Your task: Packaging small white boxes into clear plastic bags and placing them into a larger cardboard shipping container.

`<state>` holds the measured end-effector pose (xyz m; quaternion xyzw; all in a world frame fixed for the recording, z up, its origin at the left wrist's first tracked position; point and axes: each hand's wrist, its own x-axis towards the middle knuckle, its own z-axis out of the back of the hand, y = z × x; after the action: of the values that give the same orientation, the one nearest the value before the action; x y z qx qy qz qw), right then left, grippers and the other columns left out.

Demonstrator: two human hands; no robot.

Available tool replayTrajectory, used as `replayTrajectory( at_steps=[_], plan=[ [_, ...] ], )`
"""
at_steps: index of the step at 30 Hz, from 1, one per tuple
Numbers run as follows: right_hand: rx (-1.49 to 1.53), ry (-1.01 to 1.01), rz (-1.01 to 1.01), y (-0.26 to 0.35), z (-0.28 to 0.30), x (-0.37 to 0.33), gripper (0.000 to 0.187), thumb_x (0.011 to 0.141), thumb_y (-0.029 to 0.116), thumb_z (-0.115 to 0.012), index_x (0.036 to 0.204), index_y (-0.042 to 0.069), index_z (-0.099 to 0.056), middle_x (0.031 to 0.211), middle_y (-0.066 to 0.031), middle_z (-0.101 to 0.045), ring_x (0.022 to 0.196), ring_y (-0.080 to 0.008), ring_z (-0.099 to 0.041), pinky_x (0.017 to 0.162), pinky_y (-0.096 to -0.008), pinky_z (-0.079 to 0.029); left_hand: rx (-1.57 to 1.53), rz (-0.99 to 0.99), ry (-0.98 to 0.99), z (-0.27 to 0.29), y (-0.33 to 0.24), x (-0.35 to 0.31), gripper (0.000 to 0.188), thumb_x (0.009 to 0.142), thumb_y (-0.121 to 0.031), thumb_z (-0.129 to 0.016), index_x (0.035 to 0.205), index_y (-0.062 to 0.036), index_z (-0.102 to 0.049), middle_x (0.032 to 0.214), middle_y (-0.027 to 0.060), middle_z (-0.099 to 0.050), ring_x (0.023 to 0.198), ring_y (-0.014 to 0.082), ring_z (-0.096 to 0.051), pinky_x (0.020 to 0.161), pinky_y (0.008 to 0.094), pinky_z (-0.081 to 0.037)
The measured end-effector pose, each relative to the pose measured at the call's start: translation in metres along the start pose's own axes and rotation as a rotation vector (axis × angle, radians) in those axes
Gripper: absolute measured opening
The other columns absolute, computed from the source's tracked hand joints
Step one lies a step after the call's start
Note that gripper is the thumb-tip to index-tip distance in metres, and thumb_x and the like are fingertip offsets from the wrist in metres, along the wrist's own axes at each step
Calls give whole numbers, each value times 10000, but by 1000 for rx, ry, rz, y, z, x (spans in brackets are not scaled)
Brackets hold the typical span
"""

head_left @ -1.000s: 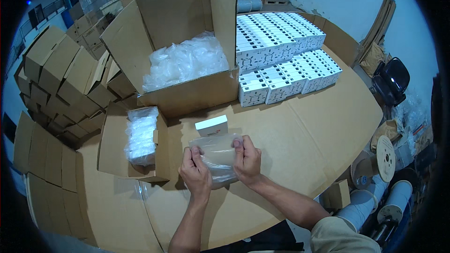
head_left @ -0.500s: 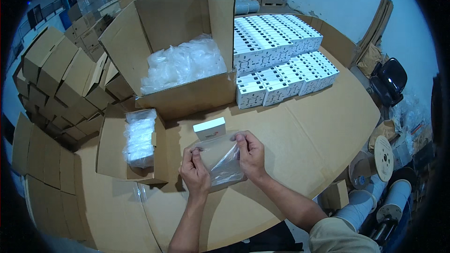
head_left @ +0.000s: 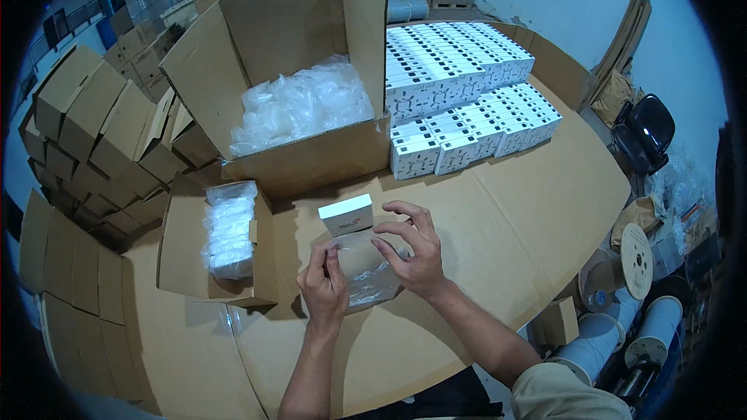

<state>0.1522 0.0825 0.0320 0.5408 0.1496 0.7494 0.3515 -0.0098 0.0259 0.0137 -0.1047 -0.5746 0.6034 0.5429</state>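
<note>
A clear plastic bag [head_left: 364, 268] hangs from my left hand [head_left: 324, 284], whose thumb and fingers pinch its upper left edge. My right hand [head_left: 414, 253] is beside the bag's right side, thumb and fingers spread apart, with nothing visible between them. Just beyond the bag, a small white box [head_left: 345, 215] stands on the cardboard-covered table [head_left: 475, 257], close to my right fingertips but apart from them. Left of my hands, an open brown carton [head_left: 267, 264] holds a row of white boxes wrapped in clear plastic [head_left: 230, 229].
Behind, a large open carton [head_left: 307, 157] holds a heap of clear plastic bags [head_left: 305, 105]. White boxes [head_left: 459, 136] are stacked at the far right of it. Brown cartons [head_left: 109, 124] pile up at left. Cable spools [head_left: 636, 263] and a black chair [head_left: 646, 134] stand right of the table.
My right hand has let go of the bag's right edge and spread its fingers toward the white box. My left hand keeps its pinch, and the bag's right side has sagged.
</note>
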Motion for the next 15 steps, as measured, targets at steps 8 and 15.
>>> replayTrajectory(
  at_steps=[8,15],
  plan=[
    [15,-36,-27,-2,-2,-1,188,765,10,-803,928,73,-734,1178,-101,-654,1078,-269,-595,848,-375,-491,-165,121,129,5,-12,4,379,872,-174,-811,1157,-43,-599,857,148,-744,803,224,-748,699,348,-581],
    [-95,159,183,-1,16,6,225,692,26,-809,884,77,-704,1039,-79,-657,996,-273,-597,852,-382,-473,-119,329,227,5,-3,9,597,763,-138,-888,1229,-37,-528,966,194,-764,907,249,-760,769,354,-592]
  ],
)
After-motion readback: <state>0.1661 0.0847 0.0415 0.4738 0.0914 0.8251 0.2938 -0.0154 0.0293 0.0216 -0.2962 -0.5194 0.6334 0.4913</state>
